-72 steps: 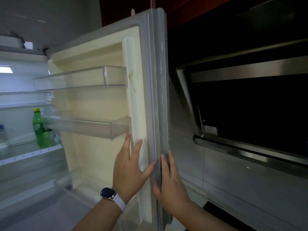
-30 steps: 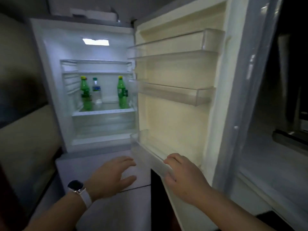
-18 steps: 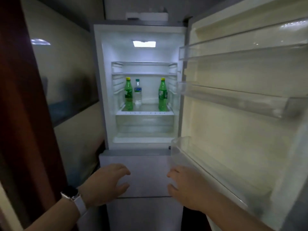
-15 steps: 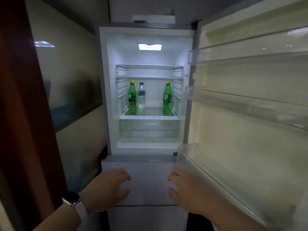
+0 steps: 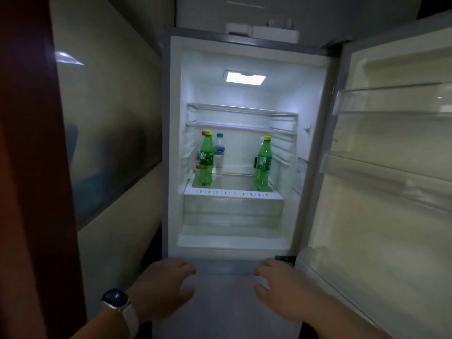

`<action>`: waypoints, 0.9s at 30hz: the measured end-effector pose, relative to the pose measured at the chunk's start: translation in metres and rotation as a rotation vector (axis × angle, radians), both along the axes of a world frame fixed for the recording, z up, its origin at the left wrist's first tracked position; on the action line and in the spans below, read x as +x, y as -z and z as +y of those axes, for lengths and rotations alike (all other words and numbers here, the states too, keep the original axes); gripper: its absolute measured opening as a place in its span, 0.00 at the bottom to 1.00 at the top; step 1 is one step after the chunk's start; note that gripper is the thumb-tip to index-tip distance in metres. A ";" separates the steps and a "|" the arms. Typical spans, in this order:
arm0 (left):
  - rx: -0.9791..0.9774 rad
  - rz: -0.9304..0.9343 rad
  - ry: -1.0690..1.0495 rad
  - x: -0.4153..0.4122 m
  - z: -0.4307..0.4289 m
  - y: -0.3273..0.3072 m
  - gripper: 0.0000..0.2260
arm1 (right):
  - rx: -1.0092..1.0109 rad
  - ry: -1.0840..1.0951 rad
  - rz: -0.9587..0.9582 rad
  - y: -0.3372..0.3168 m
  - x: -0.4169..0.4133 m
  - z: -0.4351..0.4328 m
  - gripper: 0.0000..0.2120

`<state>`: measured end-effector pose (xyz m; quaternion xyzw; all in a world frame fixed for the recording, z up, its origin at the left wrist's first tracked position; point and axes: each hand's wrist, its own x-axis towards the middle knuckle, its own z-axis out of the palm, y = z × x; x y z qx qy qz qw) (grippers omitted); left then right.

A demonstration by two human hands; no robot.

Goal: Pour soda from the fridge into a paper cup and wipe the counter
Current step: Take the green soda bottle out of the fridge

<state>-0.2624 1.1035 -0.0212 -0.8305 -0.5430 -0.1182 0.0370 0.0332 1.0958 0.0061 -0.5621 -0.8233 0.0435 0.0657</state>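
The fridge (image 5: 173, 148) stands open straight ahead, its light on. Two green soda bottles with yellow caps stand upright on a glass shelf: one at the left (image 5: 206, 159), one at the right (image 5: 262, 163). A clear water bottle (image 5: 219, 156) stands just behind the left soda bottle, and a red-capped bottle is mostly hidden behind that one. My left hand (image 5: 163, 287), with a watch on the wrist, and my right hand (image 5: 281, 287) hover low in front of the closed lower compartment, fingers loosely curled, holding nothing. No paper cup is in view.
The open fridge door (image 5: 391, 182) fills the right side, with empty clear door shelves (image 5: 396, 99). A dark red panel (image 5: 31, 167) and a glossy pale wall (image 5: 110, 123) close in the left. A white box (image 5: 263, 33) sits on top of the fridge.
The view has swung left from the door's edge to face the fridge interior and come closer. Both hands left the door and now hang free in front of the lower compartment.
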 end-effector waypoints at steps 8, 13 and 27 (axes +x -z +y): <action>-0.035 -0.042 -0.006 -0.004 0.035 0.001 0.37 | -0.069 0.083 -0.054 -0.006 -0.004 0.033 0.26; -0.030 0.013 -0.011 0.012 0.075 -0.005 0.35 | -0.084 0.121 -0.034 -0.006 -0.001 0.060 0.23; -0.027 -0.102 -0.019 0.072 0.208 -0.059 0.19 | -0.134 0.279 0.097 -0.044 0.017 0.190 0.22</action>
